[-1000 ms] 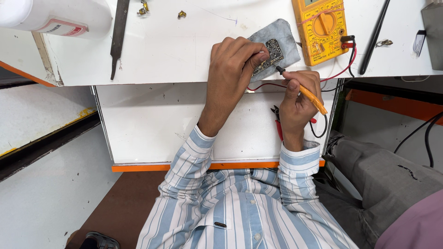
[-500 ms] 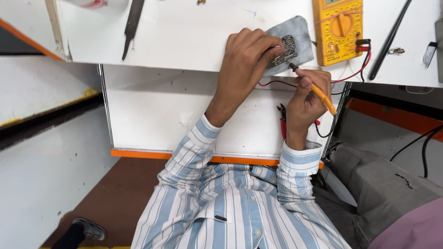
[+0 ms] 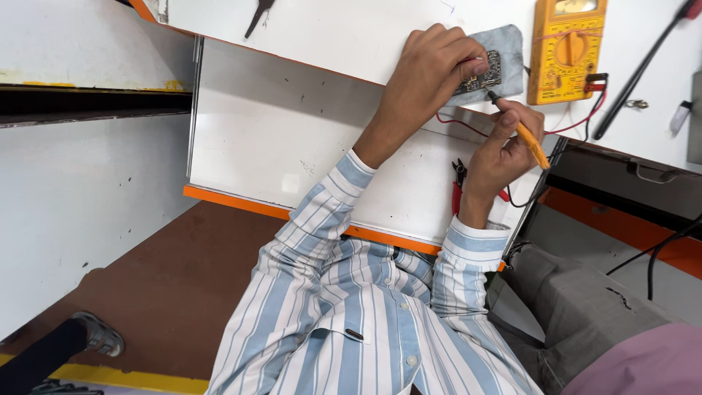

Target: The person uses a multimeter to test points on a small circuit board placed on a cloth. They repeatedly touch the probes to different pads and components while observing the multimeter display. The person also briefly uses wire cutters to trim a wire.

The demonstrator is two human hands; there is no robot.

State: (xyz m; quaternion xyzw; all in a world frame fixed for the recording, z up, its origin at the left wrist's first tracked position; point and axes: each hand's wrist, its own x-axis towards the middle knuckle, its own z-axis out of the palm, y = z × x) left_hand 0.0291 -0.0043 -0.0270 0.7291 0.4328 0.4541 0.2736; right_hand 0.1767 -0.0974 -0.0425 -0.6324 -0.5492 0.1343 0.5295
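Note:
My left hand presses down on a small dark circuit board that lies on a grey pad on the white table. My right hand grips an orange test probe like a pen, its black tip touching the board's lower edge. A red lead runs from the probe side to the yellow multimeter just right of the pad. Both sleeves are blue-and-white striped.
Red-handled cutters lie under my right wrist. Black pliers rest at the table's far side, and a long black tool beside the meter. Another person's grey-trousered leg is at the right. A sandalled foot shows lower left.
The view has swung and tilted, so the table now sits higher and to the right. Both hands stay at the board with the probe tip on it.

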